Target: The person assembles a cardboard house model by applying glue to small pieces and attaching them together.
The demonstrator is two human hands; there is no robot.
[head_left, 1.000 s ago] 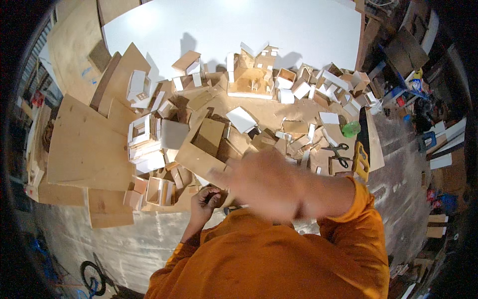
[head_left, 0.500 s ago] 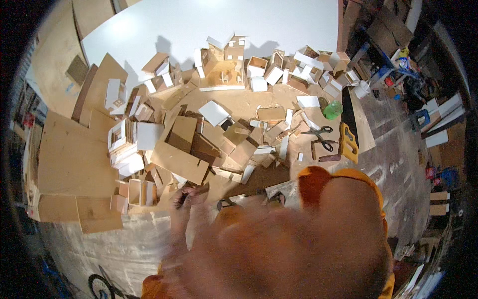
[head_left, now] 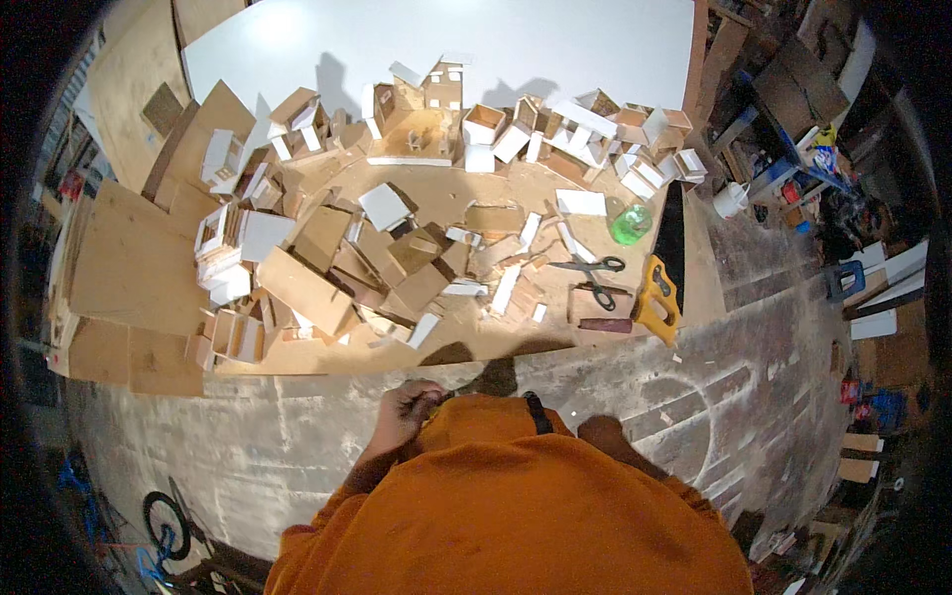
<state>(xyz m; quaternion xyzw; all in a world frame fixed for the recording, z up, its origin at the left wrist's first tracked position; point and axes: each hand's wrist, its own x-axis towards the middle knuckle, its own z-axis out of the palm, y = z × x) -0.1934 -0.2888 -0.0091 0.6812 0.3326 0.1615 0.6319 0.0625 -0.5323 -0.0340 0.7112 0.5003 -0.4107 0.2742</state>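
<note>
My left hand [head_left: 409,411] is at the front of my orange shirt, just off the near edge of the brown tabletop [head_left: 268,365]. Its fingers are curled together; whatever they may hold is too small to make out. On the other side of my body, my right hand [head_left: 603,433] sits in shadow against the shirt, its fingers hidden. Nearest beyond them lies a heap of cardboard and thin board offcuts [head_left: 302,290]. Black scissors [head_left: 595,278] and a yellow-handled handsaw [head_left: 656,302] rest at the right of the table.
Small white-and-brown model houses [head_left: 416,124] line the table's far side, before a white panel [head_left: 555,45]. A green see-through container [head_left: 630,224] stands near the scissors. Large brown sheets [head_left: 129,278] lean at left. A bicycle wheel [head_left: 167,526] is on the floor, lower left.
Blurred skin that covered the lower middle of the view is gone. My left hand has drawn back from the table edge to my shirt. The view has shifted slightly.
</note>
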